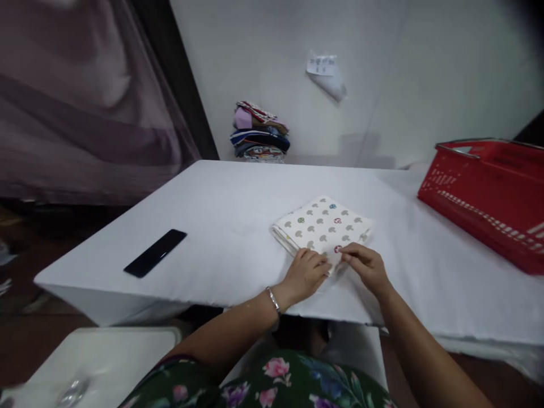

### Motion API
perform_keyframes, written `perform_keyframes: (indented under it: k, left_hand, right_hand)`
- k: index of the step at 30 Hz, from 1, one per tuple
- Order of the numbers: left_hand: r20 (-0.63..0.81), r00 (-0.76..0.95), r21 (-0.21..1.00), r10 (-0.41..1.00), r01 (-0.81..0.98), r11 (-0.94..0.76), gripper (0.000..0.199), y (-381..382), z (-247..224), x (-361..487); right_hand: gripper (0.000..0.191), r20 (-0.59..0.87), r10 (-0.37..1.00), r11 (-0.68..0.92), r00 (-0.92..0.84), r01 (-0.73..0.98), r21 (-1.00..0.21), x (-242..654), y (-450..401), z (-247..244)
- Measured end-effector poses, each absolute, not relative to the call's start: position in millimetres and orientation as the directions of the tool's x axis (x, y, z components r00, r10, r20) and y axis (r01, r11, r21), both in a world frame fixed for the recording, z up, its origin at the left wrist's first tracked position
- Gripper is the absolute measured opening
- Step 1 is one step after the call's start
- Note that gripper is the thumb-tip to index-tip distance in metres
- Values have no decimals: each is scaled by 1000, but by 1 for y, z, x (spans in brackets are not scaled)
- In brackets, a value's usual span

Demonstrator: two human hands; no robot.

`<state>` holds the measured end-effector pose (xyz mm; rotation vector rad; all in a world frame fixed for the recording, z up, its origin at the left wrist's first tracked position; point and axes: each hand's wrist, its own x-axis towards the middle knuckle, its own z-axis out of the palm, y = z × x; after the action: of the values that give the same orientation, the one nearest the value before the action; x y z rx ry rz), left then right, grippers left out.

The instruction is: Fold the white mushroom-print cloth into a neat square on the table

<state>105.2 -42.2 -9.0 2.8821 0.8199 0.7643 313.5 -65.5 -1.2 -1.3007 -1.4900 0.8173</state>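
A folded white cloth (325, 224) with grey mushroom shapes and a few coloured round motifs lies on the white-covered table, its near corner pointing toward me. My left hand (306, 275) wears a silver bracelet and is closed over the cloth's near left edge, thumb by the near corner. Just to its right, my right hand (368, 266) pinches the near right edge between thumb and fingertips. The fingertips hide part of the near corner.
A black phone (155, 253) lies on the table (221, 209) at left. At right stands a red basket (484, 198). Folded fabrics (260, 131) are stacked against the back wall, below a taped paper (325, 73). A white stool (114, 362) is at lower left.
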Motion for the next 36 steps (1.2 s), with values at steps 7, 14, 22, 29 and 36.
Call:
perform_keyframes:
  k: [7, 14, 22, 29, 36]
  left_hand:
    - [469, 723, 252, 507, 441, -862, 22, -47, -5, 96]
    - [567, 200, 500, 799, 688, -527, 31, 10, -8, 39]
    - [293, 305, 605, 906, 674, -423, 43, 69, -19, 17]
    - [276, 283, 672, 918, 626, -395, 39, 81, -21, 18]
    - [204, 179, 770, 962, 578, -271, 38, 77, -22, 18]
  right_hand:
    - [50, 308, 888, 458, -342, 724, -516, 274, -56, -10]
    - [51, 358, 820, 544, -447, 803, -243, 276, -59, -32]
    - [42, 557, 705, 574, -439, 814, -86, 267, -67, -28]
    - [40, 561, 692, 562, -454, 827, -25, 269, -65, -37]
    - [36, 538, 701, 585, -468, 809, -58, 270, -66, -40]
